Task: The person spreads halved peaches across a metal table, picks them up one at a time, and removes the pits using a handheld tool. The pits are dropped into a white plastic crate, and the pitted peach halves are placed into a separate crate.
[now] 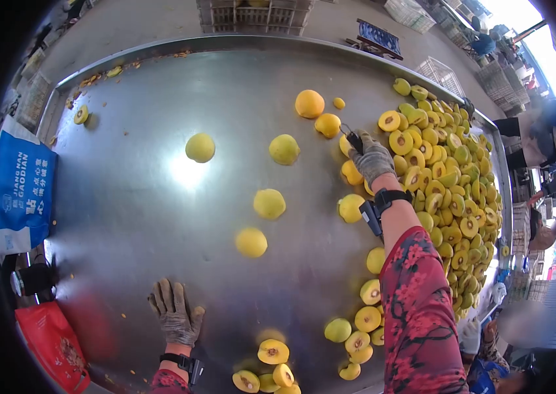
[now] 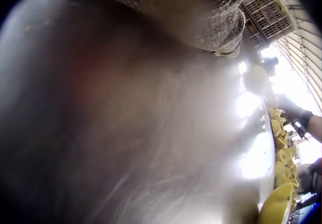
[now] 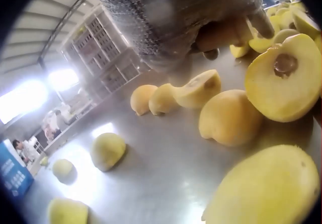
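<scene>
My left hand (image 1: pixel 178 318), in a grey knit glove, rests on the bare metal tabletop (image 1: pixel 159 217) with its fingers spread. In the left wrist view only part of its glove (image 2: pixel 221 30) shows. My gloved right hand (image 1: pixel 375 161) grips a small black-handled tool (image 1: pixel 355 140) with a thin curved metal end, beside the left edge of a heap of halved yellow peaches (image 1: pixel 452 190). One half in the right wrist view shows a brown pit (image 3: pixel 285 65) in its cut face. Close to the tool lie an orange-yellow half (image 1: pixel 328 125) and a rounder one (image 1: pixel 309 104).
Several peach halves lie cut side down mid-table, among them one half (image 1: pixel 269 204). More halves (image 1: pixel 273 351) lie at the near edge. A blue bag (image 1: pixel 22 190) and a red bag (image 1: pixel 54 345) stand at the left. Crates (image 1: pixel 255 16) stand beyond the raised rim. A person (image 1: pixel 554 134) is at the right.
</scene>
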Demonstrator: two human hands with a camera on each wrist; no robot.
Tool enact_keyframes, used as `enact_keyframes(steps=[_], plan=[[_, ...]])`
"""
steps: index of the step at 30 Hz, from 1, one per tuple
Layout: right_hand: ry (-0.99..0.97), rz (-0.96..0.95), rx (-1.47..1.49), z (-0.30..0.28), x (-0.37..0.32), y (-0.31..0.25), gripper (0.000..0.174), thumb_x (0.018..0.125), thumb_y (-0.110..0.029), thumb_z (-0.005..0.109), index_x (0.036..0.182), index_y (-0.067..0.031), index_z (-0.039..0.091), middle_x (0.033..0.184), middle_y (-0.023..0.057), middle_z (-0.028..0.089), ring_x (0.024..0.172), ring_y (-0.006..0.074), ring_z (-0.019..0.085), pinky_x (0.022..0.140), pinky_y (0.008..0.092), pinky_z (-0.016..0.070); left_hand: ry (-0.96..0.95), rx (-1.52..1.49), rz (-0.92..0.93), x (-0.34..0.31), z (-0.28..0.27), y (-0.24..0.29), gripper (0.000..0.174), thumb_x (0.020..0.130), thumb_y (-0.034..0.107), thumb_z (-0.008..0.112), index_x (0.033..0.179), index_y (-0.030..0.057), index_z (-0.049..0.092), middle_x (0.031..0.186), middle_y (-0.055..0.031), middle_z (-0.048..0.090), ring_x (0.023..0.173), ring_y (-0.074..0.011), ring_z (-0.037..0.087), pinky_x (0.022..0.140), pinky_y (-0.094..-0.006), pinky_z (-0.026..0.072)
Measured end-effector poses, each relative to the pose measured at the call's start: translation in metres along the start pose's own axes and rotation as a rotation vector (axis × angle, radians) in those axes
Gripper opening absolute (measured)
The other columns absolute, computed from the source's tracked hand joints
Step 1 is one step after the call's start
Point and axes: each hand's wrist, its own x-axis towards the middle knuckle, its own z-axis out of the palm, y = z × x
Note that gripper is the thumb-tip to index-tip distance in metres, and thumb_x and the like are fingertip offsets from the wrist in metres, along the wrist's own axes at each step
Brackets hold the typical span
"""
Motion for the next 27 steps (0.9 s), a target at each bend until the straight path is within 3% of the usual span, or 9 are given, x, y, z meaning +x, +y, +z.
enact_keyframes(steps=[6,8,10,12,13,14,19,25,27], plan=[[-0.057,-0.103,0.113,0.004,-0.029,-0.003,0.043,0.084,-0.035,0.062,0.124,-0.0249,0.049,0.106,0.0127,0.065,0.101,0.0338,0.06,0.087,0.0432,0.0461,0.032,-0.006,0.009,-0.001,0.005,-0.002,0.077,0.089,0.064,0.031,0.146,0.0121,0.021,0.151,-0.0182,0.015,0.139,-0.0398,0.012,0.109,-0.0601,0.0102],[0.029,-0.306,0.296,0.028,-0.061,0.007,0.033,0.085,-0.027,0.062,0.117,-0.0196,0.057,0.099,0.0112,0.067,0.092,0.0281,0.064,0.078,0.0364,0.0497,0.011,-0.014,-0.002,0.0,0.002,0.0,0.076,0.09,0.063,0.031,0.146,0.0126,0.021,0.152,-0.0177,0.015,0.14,-0.0395,0.012,0.109,-0.06,0.0102],[-0.446,0.127,1.463,0.042,-0.122,-0.003,0.021,0.092,-0.017,0.052,0.11,-0.0146,0.062,0.093,0.0079,0.068,0.083,0.015,0.063,0.073,0.0258,0.0492,0.003,-0.016,-0.002,0.0,-0.001,-0.002,0.076,0.09,0.063,0.03,0.146,0.0128,0.021,0.152,-0.0175,0.015,0.14,-0.0394,0.012,0.109,-0.06,0.0103],[-0.568,-0.429,0.758,0.052,-0.186,-0.012,0.026,0.091,-0.024,0.055,0.115,-0.0146,0.06,0.096,0.0099,0.067,0.087,0.0243,0.063,0.075,0.0324,0.0502,0.012,-0.012,0.001,0.0,0.0,-0.001,0.076,0.09,0.063,0.03,0.146,0.0129,0.021,0.152,-0.0177,0.015,0.139,-0.0397,0.012,0.109,-0.0601,0.0103],[-0.455,-0.755,0.06,0.037,-0.21,-0.025,0.028,0.09,-0.025,0.057,0.116,-0.0143,0.059,0.096,0.0106,0.066,0.087,0.0277,0.063,0.076,0.0349,0.0503,0.021,-0.019,0.002,0.002,0.0,-0.001,0.075,0.09,0.063,0.03,0.145,0.0127,0.022,0.151,-0.0177,0.015,0.139,-0.0397,0.012,0.109,-0.0603,0.0103],[-0.32,-0.697,0.466,0.012,-0.22,-0.037,0.032,0.085,-0.026,0.063,0.114,-0.0141,0.058,0.096,0.0121,0.065,0.086,0.0331,0.061,0.075,0.0403,0.05,0.028,-0.025,0.006,0.002,-0.001,-0.001,0.075,0.09,0.063,0.03,0.145,0.0125,0.023,0.151,-0.0178,0.015,0.139,-0.0398,0.012,0.109,-0.0605,0.0103],[0.298,-0.52,0.201,-0.011,-0.041,-0.076,0.038,0.079,-0.016,0.067,0.116,-0.0116,0.056,0.095,0.0147,0.063,0.084,0.0345,0.061,0.072,0.0414,0.0503,-0.007,-0.044,-0.019,0.003,-0.003,0.0,0.073,0.09,0.063,0.03,0.143,0.0123,0.026,0.151,-0.0167,0.016,0.14,-0.0389,0.011,0.109,-0.0612,0.0105],[0.072,-0.063,0.229,-0.008,0.079,-0.115,0.05,0.081,-0.026,0.065,0.127,-0.0163,0.05,0.115,0.0174,0.058,0.107,0.0355,0.056,0.091,0.0418,0.0449,0.012,-0.014,-0.007,0.001,0.001,-0.002,0.076,0.089,0.064,0.031,0.144,0.0131,0.024,0.152,-0.0161,0.015,0.139,-0.0395,0.012,0.109,-0.0603,0.011],[0.069,-0.101,0.182,0.002,0.084,-0.125,0.048,0.08,-0.027,0.065,0.125,-0.0167,0.051,0.115,0.0175,0.058,0.108,0.0349,0.055,0.092,0.041,0.0445,-0.016,-0.004,-0.024,0.003,0.0,-0.001,0.076,0.089,0.065,0.031,0.143,0.013,0.025,0.152,-0.0159,0.015,0.139,-0.0393,0.012,0.109,-0.0602,0.0112]])
